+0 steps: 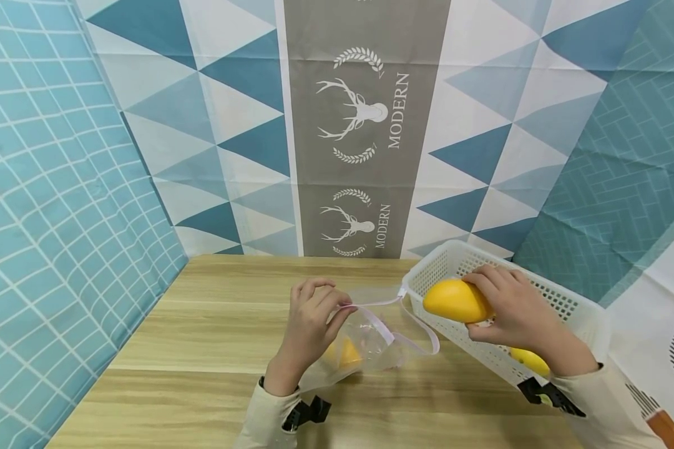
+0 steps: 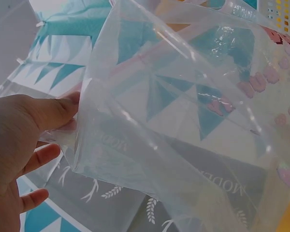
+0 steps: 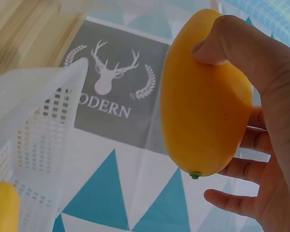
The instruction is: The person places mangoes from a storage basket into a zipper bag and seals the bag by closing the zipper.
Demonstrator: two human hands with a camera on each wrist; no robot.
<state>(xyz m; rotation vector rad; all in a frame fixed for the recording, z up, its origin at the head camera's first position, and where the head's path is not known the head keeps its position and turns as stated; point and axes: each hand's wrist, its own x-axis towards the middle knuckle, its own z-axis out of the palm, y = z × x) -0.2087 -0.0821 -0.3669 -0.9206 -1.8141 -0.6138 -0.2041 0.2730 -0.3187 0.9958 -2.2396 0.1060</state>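
A plump yellow-orange mango is gripped between the thumb and fingers of my right hand, held above the near left part of the white basket. Its small green stem end shows in the right wrist view. On the left, thumb and fingers of my left hand pinch the edge of a clear plastic bag with a pinkish strip along its mouth. The bag's mouth gapes toward the mango. Something orange-yellow lies inside the bag; its exact shape is blurred by the plastic.
A white perforated basket stands at the right of the wooden table. A yellow fruit lies in it, partly hidden by my right forearm. Patterned cloth hangs behind the table, with blue checked cloth on the left.
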